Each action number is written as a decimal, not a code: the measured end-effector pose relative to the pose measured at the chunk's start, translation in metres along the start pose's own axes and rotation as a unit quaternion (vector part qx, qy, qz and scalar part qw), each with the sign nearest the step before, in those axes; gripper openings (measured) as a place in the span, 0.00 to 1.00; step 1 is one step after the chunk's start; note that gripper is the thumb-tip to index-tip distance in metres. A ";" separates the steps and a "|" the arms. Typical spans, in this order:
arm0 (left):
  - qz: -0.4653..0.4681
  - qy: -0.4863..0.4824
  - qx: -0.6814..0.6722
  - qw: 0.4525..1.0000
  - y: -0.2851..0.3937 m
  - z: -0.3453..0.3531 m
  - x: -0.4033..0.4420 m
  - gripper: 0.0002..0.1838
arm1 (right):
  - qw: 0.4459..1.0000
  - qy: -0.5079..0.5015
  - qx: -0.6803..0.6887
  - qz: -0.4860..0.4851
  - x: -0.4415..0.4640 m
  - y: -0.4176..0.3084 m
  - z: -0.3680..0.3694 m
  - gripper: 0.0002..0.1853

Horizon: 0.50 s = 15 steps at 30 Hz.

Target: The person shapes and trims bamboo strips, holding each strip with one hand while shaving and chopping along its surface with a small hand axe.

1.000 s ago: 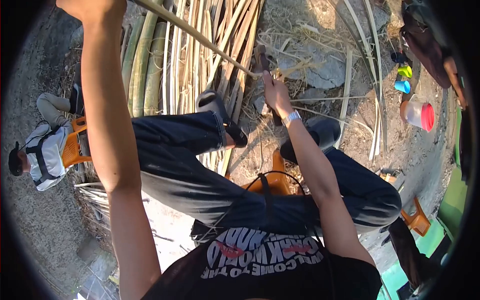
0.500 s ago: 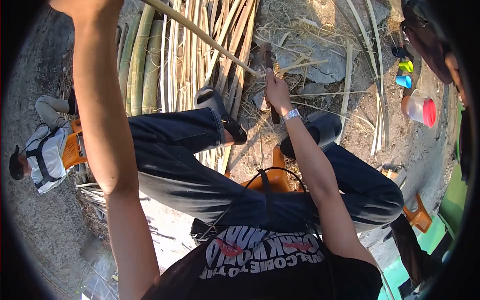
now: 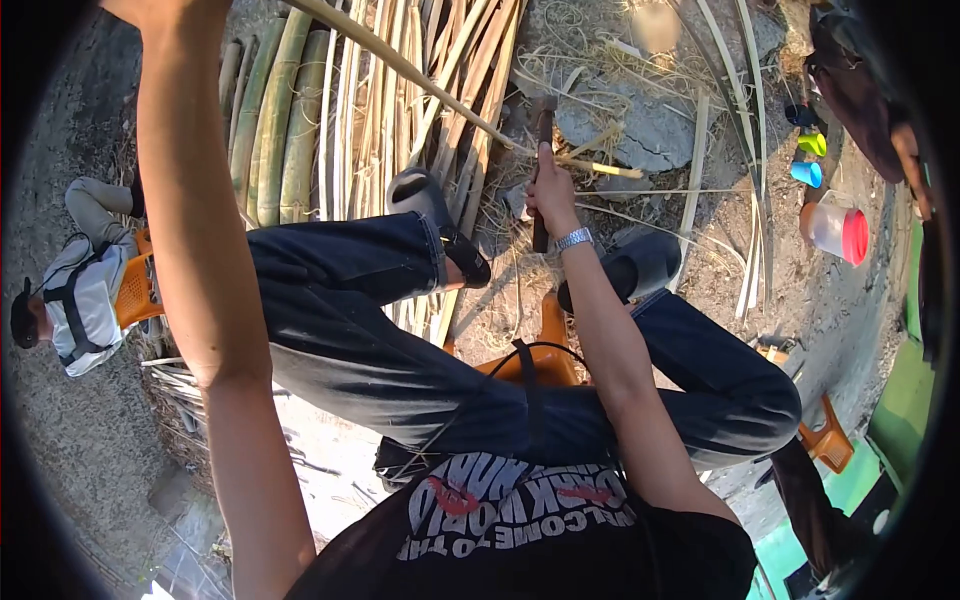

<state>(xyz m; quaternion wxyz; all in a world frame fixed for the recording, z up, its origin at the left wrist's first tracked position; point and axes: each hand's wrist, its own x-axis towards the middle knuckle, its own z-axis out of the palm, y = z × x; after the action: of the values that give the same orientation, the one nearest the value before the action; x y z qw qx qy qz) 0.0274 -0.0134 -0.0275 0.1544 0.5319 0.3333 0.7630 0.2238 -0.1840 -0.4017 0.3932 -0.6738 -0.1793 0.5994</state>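
Observation:
My right hand [image 3: 552,192], wearing a silver watch [image 3: 573,238], is closed around a dark knife-like tool [image 3: 541,234], its thumb pointing up along it. Against that tool, just above the fist, runs a long bamboo strip [image 3: 420,82]. It slants down from the top edge, and its pale yellow end sticks out right of the hand. At the top left my left arm reaches far forward. Only the wrist and part of my left hand [image 3: 165,10] show; its fingers are cut off by the frame edge, so its grip on the strip is hidden.
Split bamboo strips [image 3: 385,110] and green bamboo poles [image 3: 280,125] lie ahead on the left. Shavings surround a grey stone [image 3: 650,135]. Cups [image 3: 807,173] and a red-lidded container [image 3: 840,233] stand right. Another person [image 3: 85,300] sits at left on an orange chair [image 3: 138,285].
The strip's free end has swung downward beside my right hand and shows brighter yellow. My right hand has shifted slightly left with the tool. My left arm has moved slightly left.

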 end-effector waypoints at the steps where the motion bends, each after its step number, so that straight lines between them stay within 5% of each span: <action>1: -0.022 -0.038 0.039 0.998 0.009 -0.001 -0.003 0.25 | 0.998 -0.012 0.041 -0.041 0.004 -0.012 0.000 0.35; 4: 0.000 -0.095 -0.020 0.995 -0.008 -0.017 0.010 0.25 | 0.992 -0.023 0.096 -0.080 -0.013 -0.031 0.004 0.34; 5: -0.056 -0.129 -0.043 0.989 -0.005 -0.026 0.012 0.24 | 0.988 -0.019 0.117 -0.096 -0.017 -0.040 0.007 0.33; 8: -0.085 -0.085 -0.111 0.986 0.000 -0.028 0.002 0.24 | 0.983 -0.042 0.163 -0.077 -0.029 -0.048 0.014 0.31; 15: -0.019 -0.128 -0.098 0.987 0.026 -0.073 0.024 0.22 | 0.973 -0.047 0.217 -0.067 -0.041 -0.054 0.010 0.29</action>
<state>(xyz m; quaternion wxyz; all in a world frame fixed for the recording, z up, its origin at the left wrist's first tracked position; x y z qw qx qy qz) -0.0451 -0.0435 -0.0084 0.2614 0.6014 0.2443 0.7143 0.2179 -0.1757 -0.3337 0.5603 -0.5302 -0.1082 0.6271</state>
